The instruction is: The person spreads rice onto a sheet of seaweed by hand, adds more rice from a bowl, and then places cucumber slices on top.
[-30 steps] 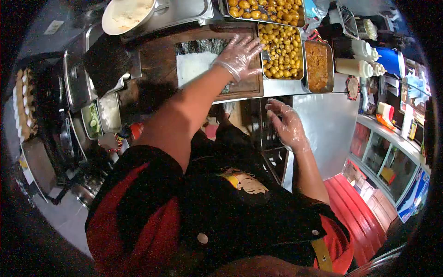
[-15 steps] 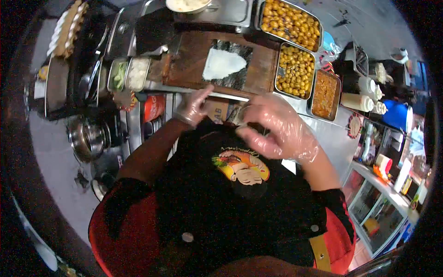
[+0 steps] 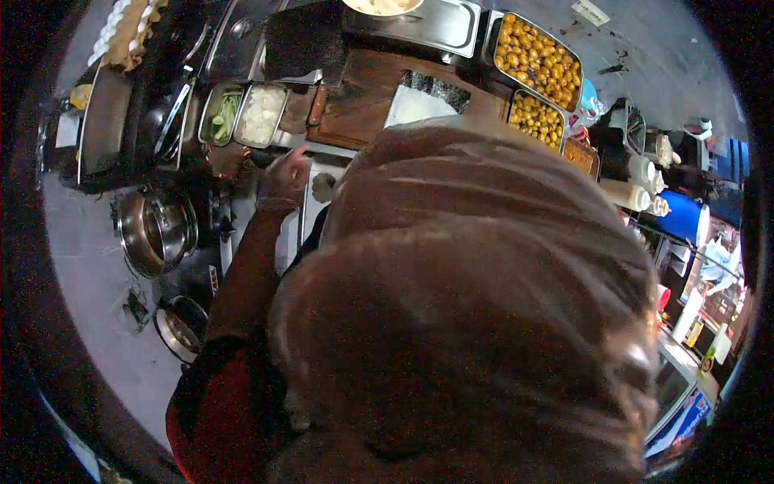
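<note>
My right hand (image 3: 476, 290), in a clear plastic glove, is raised very close to the camera and fills the middle of the view. Its fingers are smeared and hidden, so whether it holds anything does not show. My left hand (image 3: 286, 176), also gloved, is beside the front edge of the wooden cutting board (image 3: 363, 89), fingers loosely apart and nothing visible in them. On the board lies a dark nori sheet (image 3: 447, 90) partly covered by a white layer (image 3: 415, 105). My right hand hides their near part.
Behind and right stand trays of small golden-brown round food (image 3: 538, 56). Left of the board are a container of green slices (image 3: 223, 117) and one of white food (image 3: 262, 115). A knife handle (image 3: 318, 105) lies at the board's left. Squeeze bottles (image 3: 629, 194) stand right.
My right hand has risen from in front of my apron toward the camera, now covering much of the view. My left hand has shifted left, away from the nori. The view has turned slightly.
</note>
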Available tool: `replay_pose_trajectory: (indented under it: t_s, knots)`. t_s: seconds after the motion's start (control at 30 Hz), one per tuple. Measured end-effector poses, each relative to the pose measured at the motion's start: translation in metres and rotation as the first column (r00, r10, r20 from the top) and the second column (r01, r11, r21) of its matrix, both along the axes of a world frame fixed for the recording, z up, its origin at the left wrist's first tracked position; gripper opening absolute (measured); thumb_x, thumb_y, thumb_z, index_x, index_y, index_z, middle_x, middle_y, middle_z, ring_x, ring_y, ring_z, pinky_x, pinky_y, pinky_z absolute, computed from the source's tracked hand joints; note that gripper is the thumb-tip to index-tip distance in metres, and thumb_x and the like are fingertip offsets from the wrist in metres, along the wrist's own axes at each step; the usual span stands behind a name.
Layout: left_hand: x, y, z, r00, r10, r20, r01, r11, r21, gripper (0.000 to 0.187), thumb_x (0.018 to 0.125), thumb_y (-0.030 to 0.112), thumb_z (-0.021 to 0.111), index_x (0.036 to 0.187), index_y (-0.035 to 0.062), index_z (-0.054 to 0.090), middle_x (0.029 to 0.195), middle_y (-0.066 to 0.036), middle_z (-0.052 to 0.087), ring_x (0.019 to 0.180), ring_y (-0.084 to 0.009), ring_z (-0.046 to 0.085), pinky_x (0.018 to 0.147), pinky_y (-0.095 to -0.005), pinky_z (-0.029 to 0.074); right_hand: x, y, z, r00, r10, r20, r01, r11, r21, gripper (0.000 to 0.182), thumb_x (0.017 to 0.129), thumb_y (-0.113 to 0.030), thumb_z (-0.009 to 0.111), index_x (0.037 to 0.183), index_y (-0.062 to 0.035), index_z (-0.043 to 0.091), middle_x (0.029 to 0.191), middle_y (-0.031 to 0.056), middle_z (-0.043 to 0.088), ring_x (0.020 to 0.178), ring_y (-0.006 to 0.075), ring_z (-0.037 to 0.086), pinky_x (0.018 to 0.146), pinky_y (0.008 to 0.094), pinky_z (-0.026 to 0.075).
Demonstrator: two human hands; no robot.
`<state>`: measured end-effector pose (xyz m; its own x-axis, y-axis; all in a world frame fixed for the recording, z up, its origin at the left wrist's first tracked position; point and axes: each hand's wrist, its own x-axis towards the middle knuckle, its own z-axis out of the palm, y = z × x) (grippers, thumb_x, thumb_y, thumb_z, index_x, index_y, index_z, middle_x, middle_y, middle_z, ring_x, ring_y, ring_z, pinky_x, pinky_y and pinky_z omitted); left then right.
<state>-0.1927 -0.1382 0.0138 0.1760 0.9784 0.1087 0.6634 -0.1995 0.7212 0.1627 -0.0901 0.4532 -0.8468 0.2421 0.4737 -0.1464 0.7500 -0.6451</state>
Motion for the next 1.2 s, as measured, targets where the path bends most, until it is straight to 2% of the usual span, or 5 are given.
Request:
replay_pose_trajectory:
  t_s: [0.43, 0.7, 0.77, 1.1, 1.2]
  knots:
    - [0.041, 0.192, 0.158, 0.914, 0.022, 0.406, 0.066, 0.978, -0.200, 0.041, 0.108, 0.022, 0.078, 0.146, 0.0092, 0.072, 0.117, -0.003, 0.077, 0.106, -0.0108, 0.069, 0.097, -0.0303, 0.056, -0.014, 0.024, -0.057, 0.862, -0.492, 0.123, 0.506, 0.820, -0.266, 0.016, 0.098, -0.018, 0.079, 0.104, -0.0083, 0.068, 0.100, 0.0101, 0.072, 0.088, 0.0315, 0.075, 0.080, 0.0450, 0.060]
    - [0.123, 0.412, 0.182, 0.835, -0.423, -0.353, 0.510, 0.836, 0.203, 0.059, 0.094, 0.039, 0.085, 0.145, 0.0117, 0.070, 0.140, -0.011, 0.073, 0.129, -0.0328, 0.070, 0.112, -0.0470, 0.054, 0.008, 0.095, -0.161, 0.411, -0.724, 0.554, 0.905, 0.251, -0.343, 0.033, 0.105, -0.020, 0.078, 0.126, 0.0031, 0.068, 0.109, 0.0074, 0.075, 0.099, 0.0130, 0.068, 0.092, 0.0328, 0.058]
    - [0.157, 0.410, 0.225, 0.424, -0.317, -0.849, 0.478, 0.874, -0.088, 0.075, 0.086, 0.047, 0.089, 0.149, 0.0156, 0.065, 0.153, -0.008, 0.065, 0.144, -0.0336, 0.060, 0.119, -0.0506, 0.049, 0.001, 0.148, -0.176, 0.376, -0.781, 0.499, 0.916, 0.235, -0.324, 0.044, 0.102, -0.027, 0.080, 0.132, 0.0028, 0.069, 0.115, 0.0120, 0.077, 0.104, 0.0180, 0.072, 0.096, 0.0362, 0.059]
    - [0.161, 0.470, 0.189, 0.379, -0.531, -0.758, 0.651, 0.735, -0.189, 0.052, 0.072, 0.019, 0.095, 0.121, 0.0066, 0.080, 0.125, -0.020, 0.078, 0.121, -0.0390, 0.074, 0.109, -0.0474, 0.059, -0.063, 0.342, -0.275, -0.037, -0.664, 0.747, 0.825, 0.402, 0.398, 0.068, 0.086, -0.034, 0.088, 0.144, -0.0023, 0.069, 0.138, 0.0239, 0.075, 0.130, 0.0385, 0.072, 0.114, 0.0458, 0.056]
    - [0.154, 0.466, 0.194, 0.470, -0.528, -0.708, 0.614, 0.772, -0.168, 0.050, 0.074, 0.018, 0.094, 0.120, 0.0066, 0.080, 0.124, -0.019, 0.078, 0.122, -0.0391, 0.073, 0.107, -0.0494, 0.060, -0.053, 0.342, -0.309, 0.090, -0.833, 0.545, 0.904, 0.297, 0.306, 0.058, 0.083, -0.033, 0.088, 0.131, -0.0047, 0.073, 0.126, 0.0225, 0.077, 0.121, 0.0386, 0.074, 0.107, 0.0480, 0.057]
